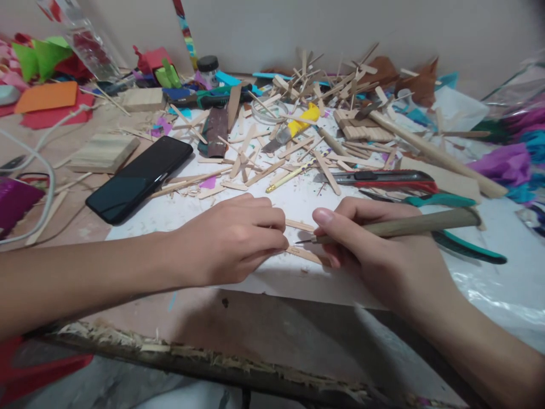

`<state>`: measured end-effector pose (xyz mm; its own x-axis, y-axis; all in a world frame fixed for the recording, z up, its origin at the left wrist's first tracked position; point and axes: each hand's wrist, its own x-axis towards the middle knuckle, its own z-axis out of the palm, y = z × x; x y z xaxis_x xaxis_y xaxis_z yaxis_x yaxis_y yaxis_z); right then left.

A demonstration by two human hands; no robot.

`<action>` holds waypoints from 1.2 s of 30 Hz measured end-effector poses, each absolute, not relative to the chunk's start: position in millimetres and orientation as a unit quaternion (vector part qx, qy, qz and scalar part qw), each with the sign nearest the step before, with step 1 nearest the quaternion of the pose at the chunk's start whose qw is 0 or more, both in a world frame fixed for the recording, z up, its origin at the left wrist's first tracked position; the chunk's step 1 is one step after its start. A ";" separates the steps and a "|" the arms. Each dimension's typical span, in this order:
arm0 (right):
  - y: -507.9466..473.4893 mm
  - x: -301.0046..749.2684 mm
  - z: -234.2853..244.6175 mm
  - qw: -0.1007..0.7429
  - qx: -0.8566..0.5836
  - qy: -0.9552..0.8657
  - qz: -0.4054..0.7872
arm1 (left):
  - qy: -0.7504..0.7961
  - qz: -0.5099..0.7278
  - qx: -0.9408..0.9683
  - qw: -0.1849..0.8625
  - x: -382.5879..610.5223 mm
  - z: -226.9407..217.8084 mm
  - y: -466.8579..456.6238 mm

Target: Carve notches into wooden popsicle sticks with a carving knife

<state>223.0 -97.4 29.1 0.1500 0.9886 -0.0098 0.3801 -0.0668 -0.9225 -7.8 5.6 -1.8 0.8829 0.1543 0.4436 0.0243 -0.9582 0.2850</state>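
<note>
Head view: two sticks (pixel 309 256) lie on white paper (pixel 272 284) between the hands, flat, narrow and pale tan, one nearer the table's front and one farther back. Small dark marks show on the nearer one. Their left ends run under the left hand (pixel 238 241), whose fingers bend down over them; the fingertips are hidden, so I cannot tell whether it pinches them or only presses. The right hand (pixel 374 244) grasps a carver (pixel 426 223), with a grey-green handle and a thin dark tip, pointed left into the gap between the sticks, near the left fingers.

Toward the person, a strip of paper shows below the hands as far as its front edge; past that come brown tabletop (pixel 272 318) and a ragged, splintered rim (pixel 204 358). Room is tighter behind: a pencil (pixel 293 171), a cutter (pixel 378 180) and loose scraps (pixel 247 162) lie just beyond the hands. Pliers (pixel 472 250) sit beside the right hand, partly under the carver's handle. A phone (pixel 140 179) lies beyond the left forearm.
</note>
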 end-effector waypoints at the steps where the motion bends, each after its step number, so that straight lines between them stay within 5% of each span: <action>1: -97.0 223.4 27.4 0.417 -0.630 -0.545 0.365 | 0.047 0.241 0.961 0.131 -7.5 -1.4 5.4; 13: -95.4 225.9 29.9 0.412 -0.641 -0.565 0.318 | 0.048 0.230 0.968 0.087 -7.6 -2.9 3.3; 20: -91.4 231.3 25.8 0.492 -0.624 -0.545 0.268 | 0.042 0.233 0.968 0.089 -6.4 -4.5 5.0; 36: -98.5 224.9 27.1 0.408 -0.599 -0.588 0.358 | 0.045 0.239 0.966 0.090 -8.6 -1.4 1.9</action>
